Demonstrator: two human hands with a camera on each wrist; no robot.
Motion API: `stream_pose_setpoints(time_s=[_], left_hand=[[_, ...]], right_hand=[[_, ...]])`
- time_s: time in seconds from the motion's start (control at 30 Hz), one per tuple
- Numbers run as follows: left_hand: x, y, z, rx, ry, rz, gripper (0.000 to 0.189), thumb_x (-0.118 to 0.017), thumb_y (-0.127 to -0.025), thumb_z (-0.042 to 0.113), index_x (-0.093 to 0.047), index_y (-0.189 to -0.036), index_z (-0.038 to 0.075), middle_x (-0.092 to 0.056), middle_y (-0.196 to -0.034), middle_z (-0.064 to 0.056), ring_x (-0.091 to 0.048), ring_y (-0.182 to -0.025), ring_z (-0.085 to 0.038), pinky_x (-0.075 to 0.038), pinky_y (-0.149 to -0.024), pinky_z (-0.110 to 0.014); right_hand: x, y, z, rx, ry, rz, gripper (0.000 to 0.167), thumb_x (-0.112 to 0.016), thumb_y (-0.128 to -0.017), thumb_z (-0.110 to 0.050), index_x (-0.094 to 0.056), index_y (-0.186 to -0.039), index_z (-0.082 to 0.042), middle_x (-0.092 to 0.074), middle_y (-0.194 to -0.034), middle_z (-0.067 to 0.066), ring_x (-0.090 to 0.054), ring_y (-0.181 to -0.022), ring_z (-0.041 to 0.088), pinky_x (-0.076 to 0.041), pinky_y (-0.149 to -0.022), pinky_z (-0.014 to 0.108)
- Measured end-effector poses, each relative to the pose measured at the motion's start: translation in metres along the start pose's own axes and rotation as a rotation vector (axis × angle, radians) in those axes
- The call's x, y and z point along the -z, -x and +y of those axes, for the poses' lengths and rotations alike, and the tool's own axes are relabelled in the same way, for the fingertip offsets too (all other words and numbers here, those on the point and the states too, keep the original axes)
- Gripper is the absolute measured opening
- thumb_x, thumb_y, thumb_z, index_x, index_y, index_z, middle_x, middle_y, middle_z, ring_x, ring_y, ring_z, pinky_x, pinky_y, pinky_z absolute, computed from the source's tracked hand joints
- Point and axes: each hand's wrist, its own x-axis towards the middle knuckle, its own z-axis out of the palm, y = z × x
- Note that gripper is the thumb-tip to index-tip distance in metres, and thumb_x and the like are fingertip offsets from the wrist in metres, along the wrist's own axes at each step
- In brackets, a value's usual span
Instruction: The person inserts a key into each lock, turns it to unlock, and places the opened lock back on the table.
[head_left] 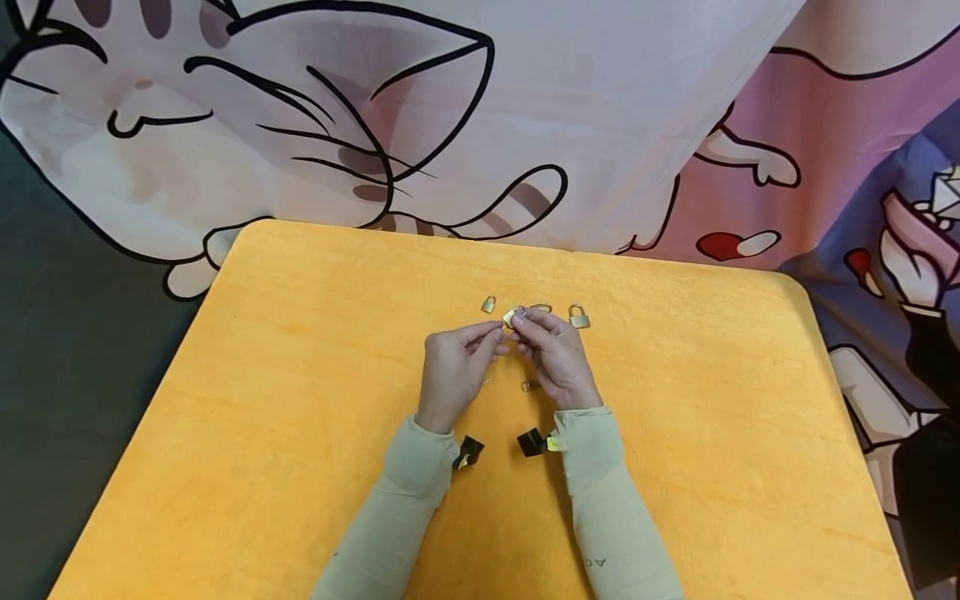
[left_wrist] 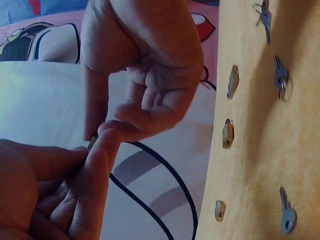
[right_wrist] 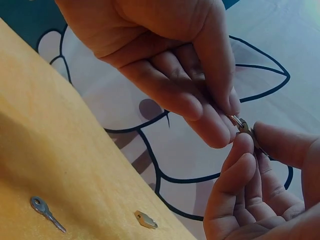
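Both hands meet over the far middle part of the table. A small brass padlock is pinched between the right hand's thumb and fingers, its shackle up at the right. The left hand's thumb and forefinger pinch a small silvery key against the padlock's end, its form mostly covered by the fingertips. In the right wrist view the left hand reaches in from above and the right hand from below. The left wrist view has the left hand low and the right hand above it.
Beyond the hands lie a small padlock, a partly covered padlock and a larger padlock. Nearer are a single key, keys on a ring and another key set. A yellow cloth covers the table.
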Motion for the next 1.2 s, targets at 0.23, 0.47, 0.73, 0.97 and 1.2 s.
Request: stream_pose_setpoints(time_s=[0.23, 0.47, 0.73, 0.97, 1.2], left_hand=[[-0.0007, 0.0004, -0.0001, 0.143, 0.153, -0.007, 0.020, -0.070, -0.095, 0.009, -0.075, -0.108, -0.004, -0.076, -0.090, -0.013, -0.075, -0.074, -0.019, -0.059, -0.066, -0.028], [0.0016, -0.0014, -0.0011, 0.246, 0.225, -0.023, 0.022, -0.071, -0.095, 0.010, -0.074, -0.111, -0.004, -0.076, -0.084, -0.012, -0.075, -0.071, -0.023, -0.060, -0.065, -0.031], [0.0019, -0.0003, -0.0005, 0.353, 0.142, -0.056, 0.029, -0.072, -0.095, 0.031, -0.077, -0.090, 0.002, -0.074, -0.074, -0.006, -0.073, -0.064, -0.019, -0.060, -0.064, -0.045], [0.0014, -0.0004, -0.0009, 0.328, 0.109, -0.098, 0.028, -0.067, -0.099, 0.027, -0.076, -0.090, 0.003, -0.074, -0.076, -0.004, -0.073, -0.067, -0.017, -0.060, -0.067, -0.044], [0.0004, -0.0016, -0.0011, 0.314, 0.121, -0.109, 0.027, -0.066, -0.099, 0.022, -0.076, -0.096, -0.003, -0.075, -0.081, -0.009, -0.073, -0.069, -0.017, -0.060, -0.066, -0.032]], right_hand=[[0.0004, -0.0007, 0.0006, 0.007, -0.010, -0.013, 0.018, -0.063, -0.098, -0.002, -0.075, -0.092, -0.014, -0.070, -0.089, 0.000, -0.066, -0.077, 0.009, -0.053, -0.068, 0.021], [-0.0007, 0.0006, 0.0007, 0.019, 0.004, -0.026, 0.018, -0.063, -0.097, -0.001, -0.075, -0.092, -0.014, -0.070, -0.088, -0.001, -0.063, -0.072, 0.009, -0.052, -0.066, 0.020], [0.0017, 0.0004, 0.0004, 0.018, 0.019, -0.006, 0.014, -0.065, -0.097, -0.005, -0.074, -0.092, -0.014, -0.068, -0.083, -0.001, -0.060, -0.072, 0.010, -0.052, -0.067, 0.022], [0.0032, -0.0015, 0.0018, 0.017, 0.006, 0.007, 0.017, -0.064, -0.098, -0.004, -0.075, -0.090, -0.015, -0.068, -0.083, -0.002, -0.061, -0.072, 0.010, -0.052, -0.067, 0.021], [0.0032, -0.0022, 0.0022, 0.018, 0.004, -0.003, 0.017, -0.063, -0.099, -0.004, -0.075, -0.092, -0.014, -0.067, -0.083, -0.001, -0.061, -0.073, 0.010, -0.052, -0.069, 0.022]])
